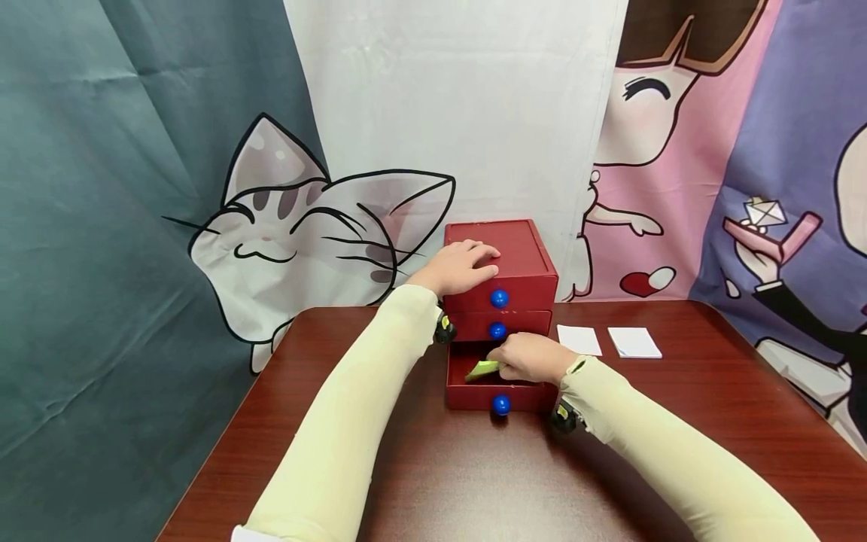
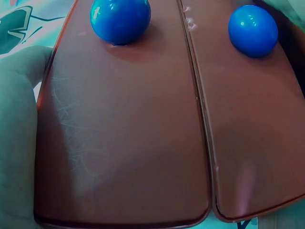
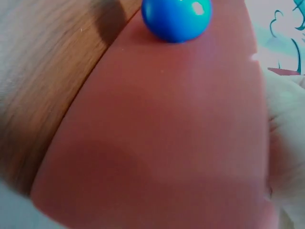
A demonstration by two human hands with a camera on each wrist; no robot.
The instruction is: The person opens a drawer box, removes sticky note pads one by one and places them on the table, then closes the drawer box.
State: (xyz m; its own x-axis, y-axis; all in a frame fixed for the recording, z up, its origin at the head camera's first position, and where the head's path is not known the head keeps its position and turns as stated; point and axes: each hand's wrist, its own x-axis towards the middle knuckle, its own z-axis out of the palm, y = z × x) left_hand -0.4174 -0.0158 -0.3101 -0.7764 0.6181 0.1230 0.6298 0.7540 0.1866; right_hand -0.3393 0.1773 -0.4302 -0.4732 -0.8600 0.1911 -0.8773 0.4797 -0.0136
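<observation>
A red three-drawer box [image 1: 542, 293] with blue ball knobs stands at the back of the table. Its bottom drawer [image 1: 467, 397] is pulled out; the two upper ones look closed. On the box's top, near the left front edge, rests my left hand [image 1: 458, 268], fingers relaxed. My right hand [image 1: 531, 357] reaches into the bottom drawer and pinches a yellow-green piece of paper [image 1: 482, 369], its fingertips hidden. In the left wrist view two blue knobs [image 2: 252, 31] show on the drawer fronts. The right wrist view shows the bottom drawer's front [image 3: 167, 119] close up.
Right of the box, two white square pieces of paper [image 1: 634, 342] lie side by side on the brown wooden table [image 1: 433, 482]. Behind the table hangs a cartoon-printed curtain [image 1: 460, 90].
</observation>
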